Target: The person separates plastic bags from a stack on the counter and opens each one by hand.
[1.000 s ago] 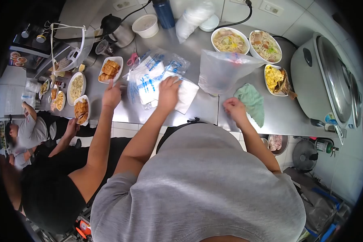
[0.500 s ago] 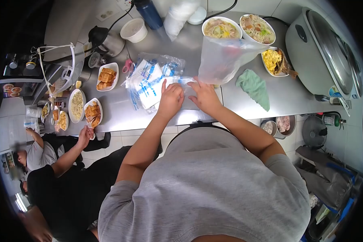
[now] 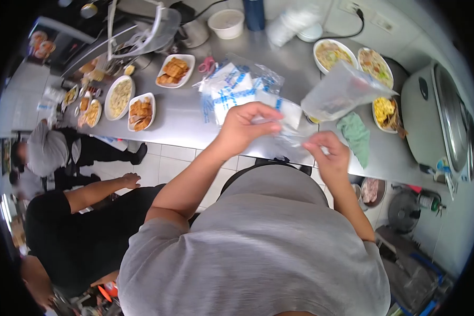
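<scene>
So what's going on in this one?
At a metal counter, a person has a thin clear plastic bag, blurred, between the left hand and right hand, apparently pinched in the fingers of both. Blue-printed plastic bags lie beyond the left hand. A frosted plastic bag is beyond the right, near a green cloth.

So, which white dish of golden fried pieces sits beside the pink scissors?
The rear dish, left of the scissors; the other dish sits nearer the front edge of the counter, beside the oval bowl.
</scene>
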Action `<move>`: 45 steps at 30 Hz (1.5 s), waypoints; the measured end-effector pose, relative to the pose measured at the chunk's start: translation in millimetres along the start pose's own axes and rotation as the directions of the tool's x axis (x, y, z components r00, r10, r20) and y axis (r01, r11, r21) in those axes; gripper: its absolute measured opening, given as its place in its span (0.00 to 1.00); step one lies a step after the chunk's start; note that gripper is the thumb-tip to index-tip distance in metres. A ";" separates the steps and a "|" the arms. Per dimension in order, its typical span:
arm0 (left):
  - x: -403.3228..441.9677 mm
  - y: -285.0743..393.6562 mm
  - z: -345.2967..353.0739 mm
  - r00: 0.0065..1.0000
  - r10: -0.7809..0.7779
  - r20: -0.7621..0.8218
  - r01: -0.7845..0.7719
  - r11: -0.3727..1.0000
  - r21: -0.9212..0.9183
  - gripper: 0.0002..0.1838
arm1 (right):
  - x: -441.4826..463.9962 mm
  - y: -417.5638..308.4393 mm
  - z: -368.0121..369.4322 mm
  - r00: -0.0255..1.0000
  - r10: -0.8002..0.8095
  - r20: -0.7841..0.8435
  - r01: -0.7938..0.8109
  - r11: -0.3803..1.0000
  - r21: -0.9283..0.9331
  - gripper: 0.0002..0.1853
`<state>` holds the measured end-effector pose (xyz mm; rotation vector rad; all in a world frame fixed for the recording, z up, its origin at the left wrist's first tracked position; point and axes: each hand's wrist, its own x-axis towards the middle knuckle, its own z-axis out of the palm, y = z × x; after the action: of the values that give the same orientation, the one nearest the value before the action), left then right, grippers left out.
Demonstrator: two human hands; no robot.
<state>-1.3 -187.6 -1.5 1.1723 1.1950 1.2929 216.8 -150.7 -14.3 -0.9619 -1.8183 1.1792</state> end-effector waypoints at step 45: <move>59.7 -97.6 74.8 0.949 -0.189 -0.252 0.163 0.979 -0.120 0.09 | 36.2 103.4 -88.6 0.900 0.273 -0.340 -0.139 0.919 0.370 0.10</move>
<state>74.9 -121.0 -93.4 0.8200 1.3775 1.3828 298.5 -55.7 -78.6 -1.1130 -1.1758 1.2740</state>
